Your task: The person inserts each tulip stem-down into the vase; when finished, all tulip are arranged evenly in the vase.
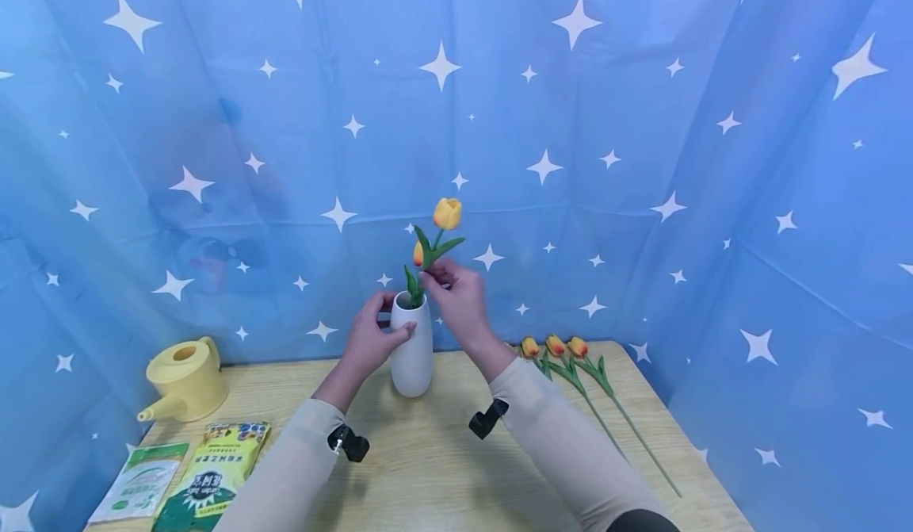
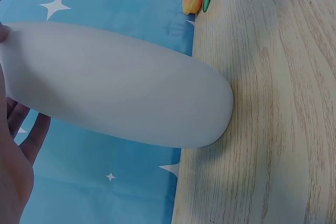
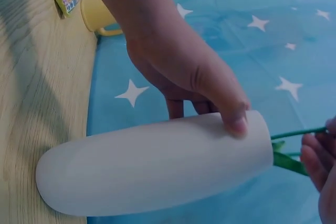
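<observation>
A tall white vase (image 1: pixel 411 354) stands upright on the wooden table. My left hand (image 1: pixel 373 330) grips it near the rim, thumb on the front and fingers round the far side. Above the mouth, my right hand (image 1: pixel 460 294) pinches the green stem of a yellow tulip (image 1: pixel 448 213). In the right wrist view that stem (image 3: pixel 299 134) runs down into the vase opening. Behind it, a second tulip (image 1: pixel 418 254) with an orange base is partly hidden by leaves. Green leaves (image 1: pixel 412 288) rise out of the mouth. The stem ends inside the vase are hidden.
Several yellow-orange tulips (image 1: pixel 555 346) lie at the table's right, partly behind my right arm. A yellow watering can (image 1: pixel 187 381) stands at the back left, with a green-yellow packet (image 1: pixel 214 468) and a white-green packet (image 1: pixel 143 480) in front. A starry blue curtain (image 1: pixel 399 159) hangs behind the table.
</observation>
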`<state>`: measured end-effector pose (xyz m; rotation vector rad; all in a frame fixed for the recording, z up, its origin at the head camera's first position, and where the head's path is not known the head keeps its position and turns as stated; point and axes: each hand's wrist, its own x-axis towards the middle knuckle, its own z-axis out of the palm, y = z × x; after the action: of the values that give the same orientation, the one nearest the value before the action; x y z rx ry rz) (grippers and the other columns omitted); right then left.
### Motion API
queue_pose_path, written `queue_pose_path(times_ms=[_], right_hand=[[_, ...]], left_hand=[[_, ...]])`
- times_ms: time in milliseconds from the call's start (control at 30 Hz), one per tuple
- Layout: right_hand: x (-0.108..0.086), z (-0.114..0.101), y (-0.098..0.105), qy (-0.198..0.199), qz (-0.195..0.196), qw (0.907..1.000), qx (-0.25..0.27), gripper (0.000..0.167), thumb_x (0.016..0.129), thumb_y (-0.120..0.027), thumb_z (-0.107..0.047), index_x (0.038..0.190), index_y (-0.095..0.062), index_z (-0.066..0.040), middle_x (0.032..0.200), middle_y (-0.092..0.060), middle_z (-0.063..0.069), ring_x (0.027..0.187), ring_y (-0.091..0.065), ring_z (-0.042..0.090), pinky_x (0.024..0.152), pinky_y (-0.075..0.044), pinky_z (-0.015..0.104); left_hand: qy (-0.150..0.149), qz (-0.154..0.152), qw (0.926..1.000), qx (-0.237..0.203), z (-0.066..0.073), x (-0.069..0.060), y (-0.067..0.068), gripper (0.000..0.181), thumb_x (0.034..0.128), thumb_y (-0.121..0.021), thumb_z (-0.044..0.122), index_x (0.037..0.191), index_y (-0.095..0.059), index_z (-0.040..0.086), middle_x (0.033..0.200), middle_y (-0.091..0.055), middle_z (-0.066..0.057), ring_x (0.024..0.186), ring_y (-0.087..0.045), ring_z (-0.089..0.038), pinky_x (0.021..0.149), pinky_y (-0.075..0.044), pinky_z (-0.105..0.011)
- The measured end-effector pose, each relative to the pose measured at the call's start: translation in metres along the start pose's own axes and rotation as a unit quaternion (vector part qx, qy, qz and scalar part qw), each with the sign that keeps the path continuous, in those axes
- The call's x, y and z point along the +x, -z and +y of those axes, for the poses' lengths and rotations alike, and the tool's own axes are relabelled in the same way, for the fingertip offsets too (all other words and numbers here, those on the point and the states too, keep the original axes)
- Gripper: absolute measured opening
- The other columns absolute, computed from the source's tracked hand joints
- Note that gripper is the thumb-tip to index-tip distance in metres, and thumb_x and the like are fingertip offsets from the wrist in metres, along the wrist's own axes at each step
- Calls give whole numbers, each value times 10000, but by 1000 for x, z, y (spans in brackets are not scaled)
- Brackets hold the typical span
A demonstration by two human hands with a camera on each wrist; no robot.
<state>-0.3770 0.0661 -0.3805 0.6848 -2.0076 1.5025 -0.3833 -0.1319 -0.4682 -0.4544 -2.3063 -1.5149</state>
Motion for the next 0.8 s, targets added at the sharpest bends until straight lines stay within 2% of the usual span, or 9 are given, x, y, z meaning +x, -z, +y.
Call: queue_pose_path(times_ms=[200, 400, 667, 800], right_hand=[[2, -1, -10, -180, -208, 9993, -239, 96, 1031, -806, -114, 1086, -831, -40, 996, -815, 59, 890, -757, 183, 773, -650, 357], [3, 4, -19, -315, -243, 9987, -330, 129, 1032, -802, -105, 1139, -830, -40, 1024, -818, 54, 911, -751, 185, 789, -664, 344], [5, 0, -22, -248, -635, 9923, -1035, 134, 1028, -808, -124, 1138, -840, -56, 1031, -822, 53, 940, -767, 188, 828, -661, 354], [7, -1, -22, -353, -733, 9906, -1098, 127, 1031, -803, -118, 1130, -837, -46, 1028, -823, 62, 948, -774, 199, 836, -662, 357]], left_hand=[[-25, 12, 10000, -28, 1, 0, 0, 538, 933, -880, 297, 1380, -625, 140, 1337, -661, -85, 1244, -649, -311, 1024, -617, -562], [-13, 18, 10000, -52, 2, -2, 0, 537, 929, -880, 303, 1377, -627, 149, 1332, -661, -76, 1232, -651, -304, 1017, -620, -562], [34, -5, 10000, -33, 3, -2, 0, 554, 924, -879, 309, 1382, -621, 135, 1340, -657, -87, 1238, -647, -303, 1026, -617, -555], [57, -15, 10000, -26, 3, -1, 0, 571, 928, -875, 313, 1398, -614, 119, 1350, -654, -103, 1245, -643, -315, 1032, -614, -564]])
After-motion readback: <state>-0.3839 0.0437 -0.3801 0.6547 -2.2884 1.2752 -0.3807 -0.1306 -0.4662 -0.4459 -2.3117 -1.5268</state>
